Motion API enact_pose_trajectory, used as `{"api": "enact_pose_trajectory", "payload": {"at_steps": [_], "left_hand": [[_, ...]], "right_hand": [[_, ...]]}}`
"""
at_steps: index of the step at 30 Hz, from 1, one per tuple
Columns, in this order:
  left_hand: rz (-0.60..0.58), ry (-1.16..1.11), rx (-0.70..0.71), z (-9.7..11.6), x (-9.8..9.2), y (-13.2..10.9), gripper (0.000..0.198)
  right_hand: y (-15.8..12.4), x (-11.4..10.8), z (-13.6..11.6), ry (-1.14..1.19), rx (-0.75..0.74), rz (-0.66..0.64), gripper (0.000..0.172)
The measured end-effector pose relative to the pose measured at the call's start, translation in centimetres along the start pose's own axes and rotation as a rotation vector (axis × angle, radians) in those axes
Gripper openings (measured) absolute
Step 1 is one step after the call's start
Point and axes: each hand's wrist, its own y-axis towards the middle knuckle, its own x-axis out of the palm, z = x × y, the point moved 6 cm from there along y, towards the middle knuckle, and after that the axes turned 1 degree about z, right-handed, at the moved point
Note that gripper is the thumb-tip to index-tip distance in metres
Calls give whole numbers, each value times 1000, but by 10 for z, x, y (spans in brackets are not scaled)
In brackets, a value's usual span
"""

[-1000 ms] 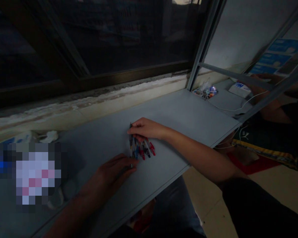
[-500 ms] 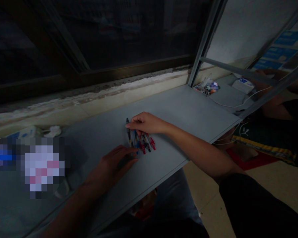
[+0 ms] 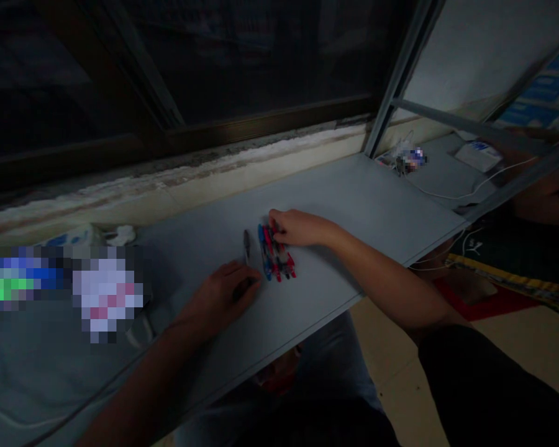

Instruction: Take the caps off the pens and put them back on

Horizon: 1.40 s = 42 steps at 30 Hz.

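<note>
Several pens point(image 3: 276, 257) with red, blue and dark caps lie side by side on a grey desk point(image 3: 354, 211). My right hand point(image 3: 298, 227) rests on their far ends, fingers curled down onto them. One dark pen point(image 3: 246, 243) lies apart, just left of the row. My left hand point(image 3: 223, 293) lies on the desk with its fingertips closed on the near end of that dark pen.
A dark window and a dusty sill run along the back. A metal frame post point(image 3: 391, 105) divides the desk from a neighbouring desk with a white box point(image 3: 481, 154) and cables. Crumpled white things point(image 3: 116, 234) lie at the left. Another person's arm point(image 3: 540, 198) shows at far right.
The dark pen has been drawn left, away from the row. My right hand has shifted right onto the remaining pens. The view has moved slightly.
</note>
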Motion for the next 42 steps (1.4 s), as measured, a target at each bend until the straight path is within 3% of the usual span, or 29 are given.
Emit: {"api": "enact_pose_trajectory", "payload": {"at_steps": [5,12,16,23,27,30,33,37,42], "left_hand": [[-67,-79,-46,2,3,-6,19],[-110,-121,-142,-3,2,-7,32],[-69,-91,-166,-5,-1,-7,36],[213,-7,-146,-8,-14,-6,32],[201,-5,-93,-8,-9,-3,28],[187,-46,-83,-10,-6,-3,25],[226,-71,-110,-10,-9,-5,24],[259,-61,-102,-5,-12,-6,22],[303,-46,-161,-6,-10,-8,37]], "right_hand": [[3,16,-19,189,-162,-38,19],[6,26,-32,176,-329,16,14],[5,29,-41,163,-403,-13,16],[2,35,-41,31,-239,-41,7],[0,33,-39,-14,-175,-41,8],[2,32,-35,95,-145,-20,16],[7,27,-27,241,-79,81,27],[13,22,-13,604,23,211,38],[16,27,-15,1119,12,160,38]]}}
